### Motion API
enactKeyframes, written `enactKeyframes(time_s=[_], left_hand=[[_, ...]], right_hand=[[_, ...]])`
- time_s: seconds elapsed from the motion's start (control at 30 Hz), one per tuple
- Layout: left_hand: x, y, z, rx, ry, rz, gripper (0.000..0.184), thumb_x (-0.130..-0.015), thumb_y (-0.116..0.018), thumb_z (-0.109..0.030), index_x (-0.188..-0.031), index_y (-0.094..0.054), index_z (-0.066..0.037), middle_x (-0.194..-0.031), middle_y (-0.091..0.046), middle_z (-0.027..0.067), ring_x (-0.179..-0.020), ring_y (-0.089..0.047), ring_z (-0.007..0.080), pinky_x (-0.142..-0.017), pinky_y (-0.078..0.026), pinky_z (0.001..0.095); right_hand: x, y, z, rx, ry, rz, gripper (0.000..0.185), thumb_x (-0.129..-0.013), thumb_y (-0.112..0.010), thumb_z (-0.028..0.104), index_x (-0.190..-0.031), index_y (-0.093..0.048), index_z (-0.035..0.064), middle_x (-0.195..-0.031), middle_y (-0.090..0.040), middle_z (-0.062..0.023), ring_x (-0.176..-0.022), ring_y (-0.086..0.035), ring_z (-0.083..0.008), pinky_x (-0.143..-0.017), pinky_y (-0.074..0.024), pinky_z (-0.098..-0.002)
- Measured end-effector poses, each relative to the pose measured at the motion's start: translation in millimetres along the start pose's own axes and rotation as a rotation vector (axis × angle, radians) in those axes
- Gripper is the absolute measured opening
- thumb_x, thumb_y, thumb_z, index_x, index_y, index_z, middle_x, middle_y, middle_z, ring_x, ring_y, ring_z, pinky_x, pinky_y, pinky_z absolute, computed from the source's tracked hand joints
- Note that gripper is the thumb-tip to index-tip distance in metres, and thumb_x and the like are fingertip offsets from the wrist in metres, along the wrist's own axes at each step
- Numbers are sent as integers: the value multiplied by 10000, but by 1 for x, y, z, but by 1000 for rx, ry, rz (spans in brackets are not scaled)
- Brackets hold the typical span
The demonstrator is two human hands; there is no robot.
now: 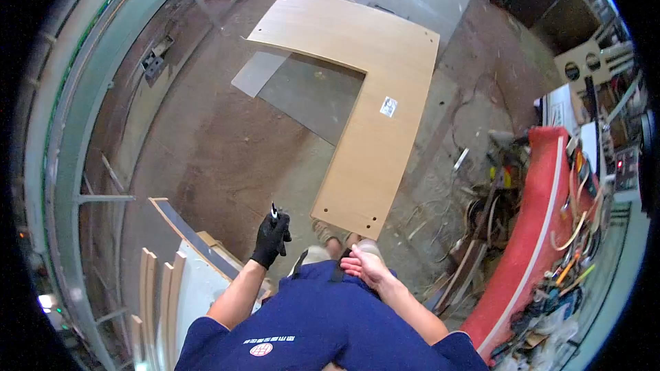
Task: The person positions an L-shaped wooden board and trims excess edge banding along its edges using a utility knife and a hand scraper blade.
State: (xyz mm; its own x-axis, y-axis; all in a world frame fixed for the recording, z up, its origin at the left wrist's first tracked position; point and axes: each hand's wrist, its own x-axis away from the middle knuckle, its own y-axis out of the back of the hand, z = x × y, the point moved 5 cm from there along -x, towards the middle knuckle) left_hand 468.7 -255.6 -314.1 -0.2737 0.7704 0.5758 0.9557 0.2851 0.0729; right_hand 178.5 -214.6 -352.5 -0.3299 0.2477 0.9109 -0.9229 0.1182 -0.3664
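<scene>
My left hand (271, 239), in a black glove, is closed around a slim pen-like tool (274, 211) with a dark tip pointing up and a pale part below it; its exact kind is too small to tell. My bare right hand (366, 266) hangs in front of my body, fingers stretched out and holding nothing. Just beyond it is the near end of an L-shaped wood-coloured panel (385, 158), with dark holes near its ends and corner. A white printed label (388, 106) sits on the panel's face.
Grey sheets (309, 93) lie beneath the panel. Boards and wooden strips (168, 302) stand at the lower left. On the right is a red curved surface (526, 233) beside a cluttered bench of tools and cables (574, 268). Scraps litter the floor there. A metal frame (82, 130) runs along the left.
</scene>
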Motion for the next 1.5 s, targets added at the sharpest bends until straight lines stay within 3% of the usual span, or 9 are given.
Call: enactKeyframes(time_s=[0.1, 0.3, 0.37, 0.43, 0.67, 0.77, 0.9, 1.0, 1.5], left_hand=[[5, 5, 1, -233, 29, 16, 335, -937, -635, -384, -958, -578, -54, -657, -556, 32, -573, -581, 136, -493, -453, 293], [-4, -10, 7, -138, 163, 58, 277, -936, -641, -329, -855, -544, -83, -659, -548, 18, -562, -562, 127, -496, -447, 294], [-10, -15, -7, -639, -117, 136, 281, -890, -709, -268, -829, -548, -46, -672, -593, 75, -579, -596, 150, -525, -455, 338], [-11, -33, -35, -825, -14, 273, 266, -895, -697, -280, -890, -601, -32, -748, -659, 145, -658, -667, 247, -600, -494, 373], [-43, -50, -49, -1250, -721, 609, 218, -941, -545, -255, -1088, -645, -130, -991, -698, 139, -812, -672, 389, -683, -549, 463], [-42, -66, -73, -1537, -532, 735, 286, -929, -561, -236, -1180, -642, -128, -968, -682, 171, -853, -674, 383, -700, -544, 476], [-35, -88, -82, -1741, -615, 848, 220, -884, -584, -231, -1043, -613, -81, -882, -665, 192, -784, -678, 364, -642, -529, 486], [-29, -104, -87, -1752, -815, 817, 177, -867, -583, -209, -984, -590, -76, -838, -655, 185, -748, -672, 359, -615, -517, 477], [-32, -117, -77, -1925, -721, 710, 130, -859, -569, -161, -933, -655, -97, -818, -668, 158, -754, -672, 331, -648, -517, 454]], right_hand=[[-65, 24, -27, -441, 44, 299, 532, -1006, -494, 464, -1256, -520, -4, -1119, -651, -181, -902, -649, -265, -829, -542, -381], [-51, 17, 15, -591, 376, 53, 298, -1009, -554, 330, -1162, -587, 76, -993, -680, -68, -830, -649, -209, -700, -533, -328], [-65, 29, 12, -608, 466, -9, 314, -1011, -547, 345, -1157, -592, 70, -947, -682, -55, -799, -646, -190, -667, -527, -324], [-58, 32, 28, -637, 531, -172, 319, -1003, -561, 365, -1144, -597, 82, -966, -673, -43, -816, -641, -169, -677, -523, -321], [-64, 25, 29, -762, 653, -369, 436, -976, -578, 461, -1210, -546, 96, -1057, -625, -31, -943, -607, -171, -782, -510, -337], [-65, 9, 32, -793, 599, -303, 419, -977, -571, 471, -1218, -545, 128, -1098, -617, -43, -995, -604, -202, -827, -502, -352], [-81, -2, 30, -786, 636, -269, 495, -958, -595, 483, -1249, -496, 95, -1164, -586, -68, -1031, -580, -219, -908, -493, -394], [-73, -9, 39, -801, 662, -278, 521, -953, -604, 482, -1258, -485, 77, -1172, -577, -71, -1039, -574, -217, -916, -498, -409], [-72, -6, 40, -769, 580, -271, 513, -971, -564, 491, -1283, -473, 94, -1113, -605, -86, -936, -626, -208, -826, -542, -372]])
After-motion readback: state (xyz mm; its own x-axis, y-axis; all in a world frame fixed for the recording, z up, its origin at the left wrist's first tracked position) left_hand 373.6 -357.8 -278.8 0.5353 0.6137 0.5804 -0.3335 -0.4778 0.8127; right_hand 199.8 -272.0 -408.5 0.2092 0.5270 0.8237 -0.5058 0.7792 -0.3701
